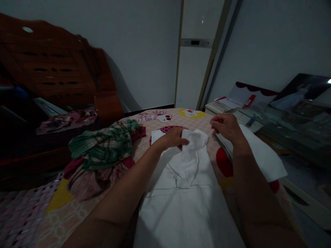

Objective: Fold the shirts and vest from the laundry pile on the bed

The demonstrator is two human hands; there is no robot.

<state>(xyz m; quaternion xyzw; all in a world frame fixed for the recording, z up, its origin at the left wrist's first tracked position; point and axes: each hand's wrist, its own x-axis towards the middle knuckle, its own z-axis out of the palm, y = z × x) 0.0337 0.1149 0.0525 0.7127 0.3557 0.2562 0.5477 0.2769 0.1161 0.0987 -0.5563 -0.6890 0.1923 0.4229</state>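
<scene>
A white shirt [181, 206] lies lengthwise on the round table in front of me, with its collar end [195, 137] away from me. My left hand [174, 137] grips the cloth near the collar, with the thumb on top and the other fingers partly hidden. Creases run down from there to a seam across the shirt. To the right, my right hand [224, 126] is raised with its fingers curled together. Whether anything is between those fingertips cannot be made out. Behind and below my right wrist lies a flat white piece [261, 155], partly covered by the forearm.
A heap of clothes with a green plaid piece [103, 144] lies on the patterned tablecloth [152, 117] at left. Beyond it stands a carved wooden chair [51, 69]. A tall white cabinet unit [193, 72] stands behind. At right are a glass shelf [284, 127] and papers [227, 103].
</scene>
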